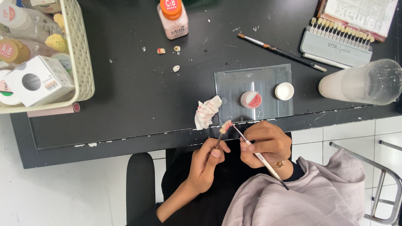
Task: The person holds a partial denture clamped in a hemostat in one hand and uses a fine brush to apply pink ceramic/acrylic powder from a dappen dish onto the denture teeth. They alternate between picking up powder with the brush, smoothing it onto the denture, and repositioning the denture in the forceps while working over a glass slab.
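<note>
I note the black desk (138,109) carrying a glass slab (268,79) at its near edge, with a crumpled tissue (207,112) at the slab's 9 o'clock and an open pot of pink paste (251,99) on the glass. Step in hand, as I judge it: brushing pink material onto a small dental piece (226,126). That piece sits on a holder just off the desk's near edge, at the slab's 7 o'clock. The left hand (207,161) is raised from below, fingers closed around the holder. The right hand (268,144) pinches a fine brush (261,158), tip touching the piece. The next move, I judge, calls for a steady, light stroke.
</note>
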A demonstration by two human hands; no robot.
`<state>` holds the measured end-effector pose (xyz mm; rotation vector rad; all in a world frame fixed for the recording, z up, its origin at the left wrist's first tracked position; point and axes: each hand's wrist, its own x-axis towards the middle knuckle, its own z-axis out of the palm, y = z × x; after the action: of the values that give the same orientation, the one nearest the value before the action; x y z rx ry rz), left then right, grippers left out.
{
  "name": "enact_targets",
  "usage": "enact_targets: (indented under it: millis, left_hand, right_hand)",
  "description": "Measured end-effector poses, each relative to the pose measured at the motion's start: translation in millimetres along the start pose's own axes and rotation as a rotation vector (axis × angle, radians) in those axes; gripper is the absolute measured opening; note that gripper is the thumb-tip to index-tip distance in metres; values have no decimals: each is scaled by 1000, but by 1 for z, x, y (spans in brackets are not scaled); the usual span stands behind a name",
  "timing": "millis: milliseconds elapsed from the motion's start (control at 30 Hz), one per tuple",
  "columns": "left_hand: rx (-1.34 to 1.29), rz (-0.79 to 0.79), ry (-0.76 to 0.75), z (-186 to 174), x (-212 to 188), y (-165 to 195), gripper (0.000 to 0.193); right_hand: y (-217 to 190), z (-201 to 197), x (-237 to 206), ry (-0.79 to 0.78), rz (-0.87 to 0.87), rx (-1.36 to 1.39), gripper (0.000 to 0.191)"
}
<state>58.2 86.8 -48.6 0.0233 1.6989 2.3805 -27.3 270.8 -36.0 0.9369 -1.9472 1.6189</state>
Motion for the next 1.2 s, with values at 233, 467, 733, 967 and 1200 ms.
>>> enact_targets:
  millis: [233, 467, 733, 967, 1200]
  left_hand:
    - [10, 1, 0, 0, 0, 1, 36]
    - [17, -11, 5, 0, 0, 2, 37]
    - [23, -21, 6, 1, 0, 0, 37]
    - [21, -18, 11, 1, 0, 0, 37]
    - [25, -8, 12, 0, 0, 1, 37]
  right_hand:
    - [-1, -1, 0, -11, 14, -5, 28]
    - [-1, 0, -1, -5, 21, -8, 29]
    - [1, -2, -3, -5, 27, 10, 31]
    - [1, -2, -2, 4, 22, 20, 29]
    - [1, -3, -2, 12, 10, 44, 28]
